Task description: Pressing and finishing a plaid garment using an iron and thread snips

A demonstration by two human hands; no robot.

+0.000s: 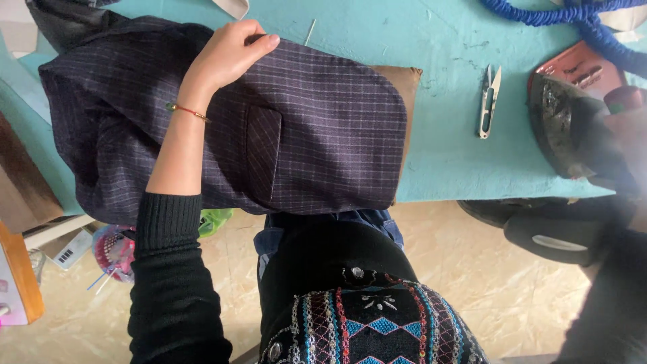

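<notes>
In the head view the left hand (232, 54) lies flat, fingers together, pressing the far edge of a dark checked jacket piece with a welt pocket (290, 135), spread over a tan pressing cushion (406, 87) on the turquoise table (451, 162). The right hand (630, 145) is blurred at the right edge, apparently gripping a clothes iron (563, 125); thread snips (490, 101) lie between cushion and iron.

Checked jacket (303, 128): dark woven cloth, matt. Counter (458, 148): turquoise covering, matt, lightly scuffed. Thread snips (490, 101): pale plastic handles, metal blades. Iron (573, 128): dull, scorched metal soleplate.
</notes>
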